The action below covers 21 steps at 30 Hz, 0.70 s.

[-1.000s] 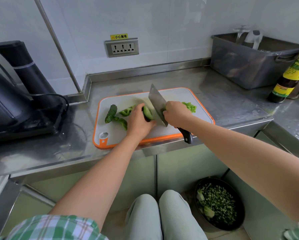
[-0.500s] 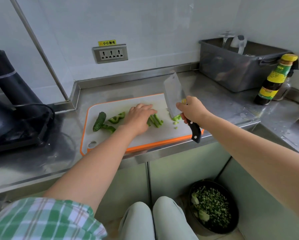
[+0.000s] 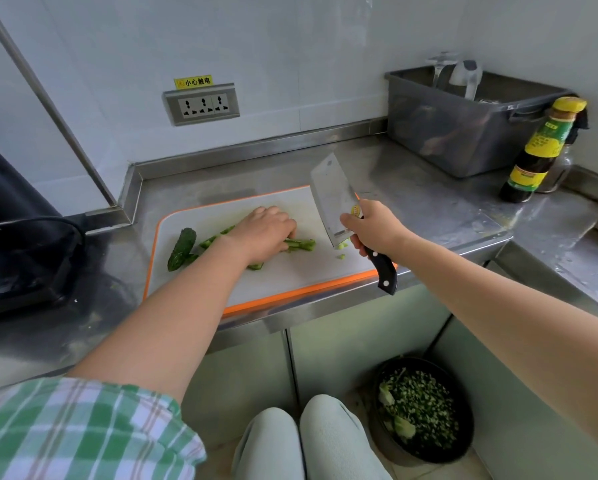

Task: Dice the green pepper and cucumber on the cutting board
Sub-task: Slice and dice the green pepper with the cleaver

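Observation:
A white cutting board [image 3: 290, 275] with an orange rim lies on the steel counter. A dark green cucumber [image 3: 181, 248] rests at its left end. My left hand [image 3: 264, 230] presses down on a bundle of green pepper strips [image 3: 301, 244], fingers curled over them. My right hand [image 3: 373, 226] grips the black handle of a cleaver [image 3: 333, 199], its blade raised and tilted above the board's right side. A few small diced green bits [image 3: 341, 249] lie under the blade's tip.
A grey plastic tub [image 3: 463, 140] and a dark sauce bottle [image 3: 539, 154] stand at the back right. A black appliance [image 3: 17, 237] with a cable sits on the left. A black bowl of chopped greens [image 3: 423, 410] is on the floor below.
The cleaver rose from the pepper and moved right, now held up over the board's right side. My left hand shifted onto the cut strips and gathered them.

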### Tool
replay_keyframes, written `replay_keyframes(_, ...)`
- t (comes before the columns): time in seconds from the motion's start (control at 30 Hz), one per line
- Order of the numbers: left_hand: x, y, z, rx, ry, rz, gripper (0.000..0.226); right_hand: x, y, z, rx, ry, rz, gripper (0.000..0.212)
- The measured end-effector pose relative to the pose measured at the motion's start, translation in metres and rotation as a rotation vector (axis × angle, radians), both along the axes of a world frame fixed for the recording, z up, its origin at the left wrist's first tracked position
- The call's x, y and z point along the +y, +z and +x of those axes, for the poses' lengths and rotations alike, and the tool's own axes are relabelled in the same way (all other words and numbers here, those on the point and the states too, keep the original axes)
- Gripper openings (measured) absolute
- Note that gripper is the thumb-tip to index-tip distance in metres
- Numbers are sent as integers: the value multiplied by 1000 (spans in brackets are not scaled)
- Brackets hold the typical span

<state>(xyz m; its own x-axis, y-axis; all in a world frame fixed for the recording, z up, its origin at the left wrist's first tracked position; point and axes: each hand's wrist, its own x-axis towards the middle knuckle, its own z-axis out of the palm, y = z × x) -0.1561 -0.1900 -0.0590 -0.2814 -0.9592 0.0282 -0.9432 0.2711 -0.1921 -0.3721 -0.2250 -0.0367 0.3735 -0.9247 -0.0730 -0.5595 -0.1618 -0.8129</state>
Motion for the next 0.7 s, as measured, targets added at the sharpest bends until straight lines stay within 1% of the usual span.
replay_keyframes(0.17, 2, -5, -9, -233, 90, -44, 31, -1, -3, -2, 11, -14, 27, 20)
replay_keyframes(0.23, 2, -6, -16, -275, 130, -59, 31, -2, -4, -3, 12, -17, 35, 22)
replay_keyframes(0.47, -4, -14, -21, -265, 247, -61, 27, -2, -5, -7, 7, -20, 54, 27)
replay_keyframes(0.63, -7, -14, -19, -223, 282, -41, 28, -3, -6, -6, 6, -9, 65, 22)
replay_keyframes(0.7, -6, -19, -21, -145, 322, -78, 28, -1, -4, -3, -1, -4, 77, 20)
